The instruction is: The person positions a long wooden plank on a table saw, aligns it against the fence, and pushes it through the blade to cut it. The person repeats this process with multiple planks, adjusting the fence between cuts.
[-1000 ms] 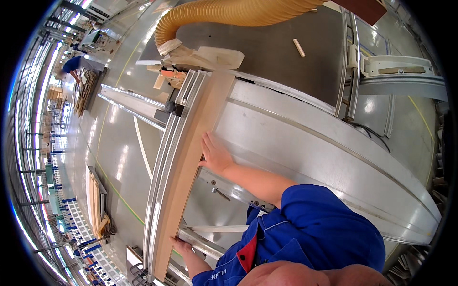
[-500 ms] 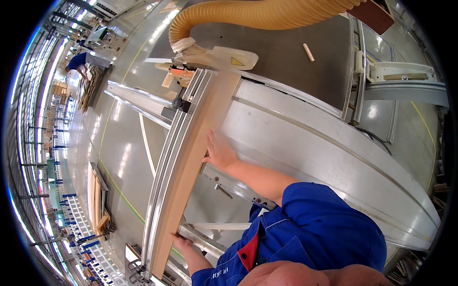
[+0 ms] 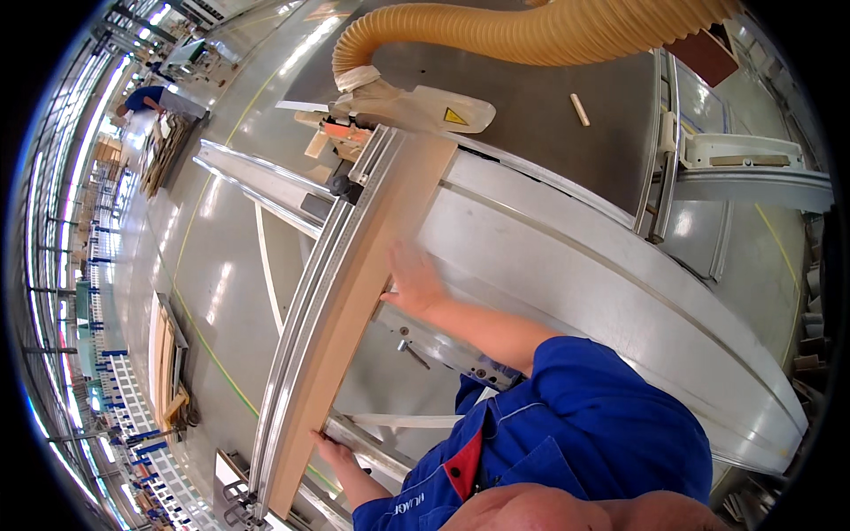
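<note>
A long light-brown board [image 3: 361, 292] lies along the aluminium fence [image 3: 297, 341] of a sliding table saw. My right hand [image 3: 416, 281] is at the board's right edge near mid-length, its blurred fingers stretched toward the board's face and the thumb at the edge. Closer to me, my left hand [image 3: 334, 449] grips the same edge near the board's near end, with part of its fingers hidden. The board's far end reaches close to the pale saw guard [image 3: 434, 108]. A black stop knob [image 3: 341, 186] sits on the fence.
A ribbed tan hose [image 3: 496, 31] runs from the guard across the dark saw table [image 3: 540, 146], where a small wood strip [image 3: 579, 110] lies. The silver sliding table [image 3: 567, 265] stretches to my right. A person [image 3: 146, 99] bends over stacked boards [image 3: 161, 150] at far left.
The view has shifted slightly, so the saw and guard appear a little farther right. Both hands stay at the board's edge; the right fingers are still blurred.
</note>
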A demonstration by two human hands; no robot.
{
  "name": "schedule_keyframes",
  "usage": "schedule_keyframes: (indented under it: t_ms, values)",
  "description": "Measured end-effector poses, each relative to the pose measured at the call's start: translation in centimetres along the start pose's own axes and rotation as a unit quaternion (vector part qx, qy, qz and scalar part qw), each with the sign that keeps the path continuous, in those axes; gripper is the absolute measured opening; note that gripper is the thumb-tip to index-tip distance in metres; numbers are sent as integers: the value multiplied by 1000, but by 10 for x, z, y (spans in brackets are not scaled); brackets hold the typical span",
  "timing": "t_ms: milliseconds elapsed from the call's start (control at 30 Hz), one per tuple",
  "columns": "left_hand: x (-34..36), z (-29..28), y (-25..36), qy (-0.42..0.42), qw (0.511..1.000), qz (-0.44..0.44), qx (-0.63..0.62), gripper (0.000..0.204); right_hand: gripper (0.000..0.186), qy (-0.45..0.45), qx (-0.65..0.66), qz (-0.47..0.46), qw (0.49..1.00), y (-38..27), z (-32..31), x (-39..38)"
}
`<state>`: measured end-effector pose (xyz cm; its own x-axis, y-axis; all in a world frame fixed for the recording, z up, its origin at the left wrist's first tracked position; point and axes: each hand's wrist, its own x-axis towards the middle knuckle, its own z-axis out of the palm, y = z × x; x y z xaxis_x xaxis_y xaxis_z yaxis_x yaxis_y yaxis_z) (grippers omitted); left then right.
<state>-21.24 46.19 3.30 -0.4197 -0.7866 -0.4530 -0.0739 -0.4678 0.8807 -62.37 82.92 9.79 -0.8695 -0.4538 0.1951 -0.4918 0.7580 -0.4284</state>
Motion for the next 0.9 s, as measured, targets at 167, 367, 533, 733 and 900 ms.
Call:
schedule_keyframes:
  t_ms: [167,367,533,733,900]
  values:
    - [-5,-6,5,16,997,-59,-57,63,93,21,-29,-71,997,43,-20,7]
    - [-13,-7,11,-16,994,-50,-97,59,86,71,-26,-114,991,76,-10,26]
    - [-22,-3,15,36,998,-25,-36,59,85,71,-45,-105,991,69,-6,19]
    - [-9,-11,12,-1,997,-67,-41,60,85,10,-11,-50,999,69,-7,24]
    - [15,-35,-14,114,990,-13,-81,52,82,42,57,-90,993,70,-6,27]
